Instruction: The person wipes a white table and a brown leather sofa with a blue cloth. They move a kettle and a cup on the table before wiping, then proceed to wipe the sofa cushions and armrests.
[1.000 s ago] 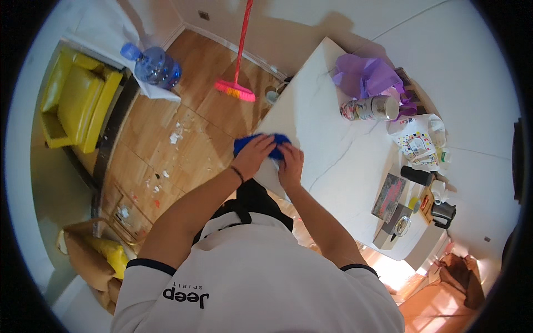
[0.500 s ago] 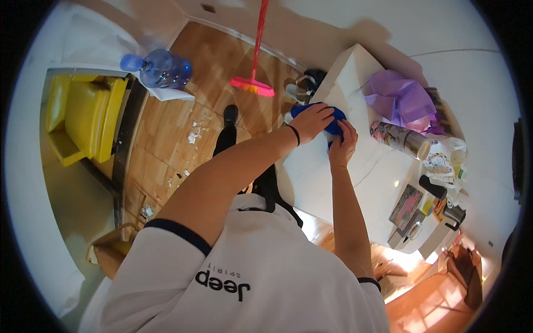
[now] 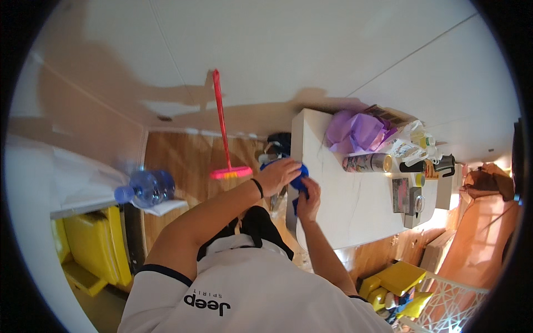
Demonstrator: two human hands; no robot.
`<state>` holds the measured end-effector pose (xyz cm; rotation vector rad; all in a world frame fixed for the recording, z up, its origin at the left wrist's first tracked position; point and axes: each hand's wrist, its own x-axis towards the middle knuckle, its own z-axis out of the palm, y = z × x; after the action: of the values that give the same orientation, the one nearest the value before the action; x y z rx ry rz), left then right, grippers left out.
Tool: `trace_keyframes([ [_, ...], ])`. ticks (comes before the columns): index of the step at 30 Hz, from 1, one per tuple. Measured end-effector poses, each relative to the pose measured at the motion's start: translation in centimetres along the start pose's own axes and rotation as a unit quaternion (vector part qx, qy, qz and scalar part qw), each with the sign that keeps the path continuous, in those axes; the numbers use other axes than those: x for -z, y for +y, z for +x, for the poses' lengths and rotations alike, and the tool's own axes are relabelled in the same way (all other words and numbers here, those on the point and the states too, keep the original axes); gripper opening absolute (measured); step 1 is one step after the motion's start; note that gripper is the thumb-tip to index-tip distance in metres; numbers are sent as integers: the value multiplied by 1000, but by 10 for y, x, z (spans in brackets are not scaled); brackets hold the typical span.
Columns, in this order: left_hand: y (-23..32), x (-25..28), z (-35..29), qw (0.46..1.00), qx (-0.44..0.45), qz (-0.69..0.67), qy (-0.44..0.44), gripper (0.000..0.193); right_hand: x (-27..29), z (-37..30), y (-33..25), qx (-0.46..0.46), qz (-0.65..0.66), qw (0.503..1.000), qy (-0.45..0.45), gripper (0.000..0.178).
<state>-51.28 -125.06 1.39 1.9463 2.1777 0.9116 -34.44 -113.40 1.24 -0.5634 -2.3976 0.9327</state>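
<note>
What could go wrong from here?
The blue cloth, in the left hand and right hand at the white table's edge, might slip off. The patterned flask on that table could get knocked if the right hand swings wide. The red-handled broom, seemingly leaning on the wall, might topple if bumped.

Domestic interior, probably a living or dining room; a small office cannot be excluded. Wood-patterned floor (image 3: 189, 147) meets plain, pale wall (image 3: 288, 50). Upholstered seating comprises a yellow armchair (image 3: 100, 244) at left and a second yellow seat (image 3: 397, 277) at lower right, beside a white openwork panel (image 3: 452, 302). The white, veined desk (image 3: 355, 216) carries everyday household articles: a patterned flask (image 3: 363, 163), a kettle (image 3: 444, 164) and a purple bag (image 3: 352, 133). A pink broom (image 3: 232, 172) leans against the wall; a large blue water bottle (image 3: 152, 188) occupies the left side.
</note>
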Motion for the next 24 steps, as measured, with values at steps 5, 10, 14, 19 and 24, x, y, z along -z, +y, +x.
trace_keyframes([
  [5,-43,127,56,981,-25,45,185,43,10,144,-80,167,-26,984,63,47],
  [10,-46,195,68,961,-45,148,231,43,20,212,-119,263,-142,949,102,47],
  [14,-39,234,94,949,-79,192,238,43,30,246,-116,263,-89,949,148,49],
  [19,-24,265,167,921,-143,241,273,39,66,299,-105,147,5,954,261,40],
  [24,-15,271,273,869,-228,287,333,37,120,368,-99,193,23,897,397,41],
])
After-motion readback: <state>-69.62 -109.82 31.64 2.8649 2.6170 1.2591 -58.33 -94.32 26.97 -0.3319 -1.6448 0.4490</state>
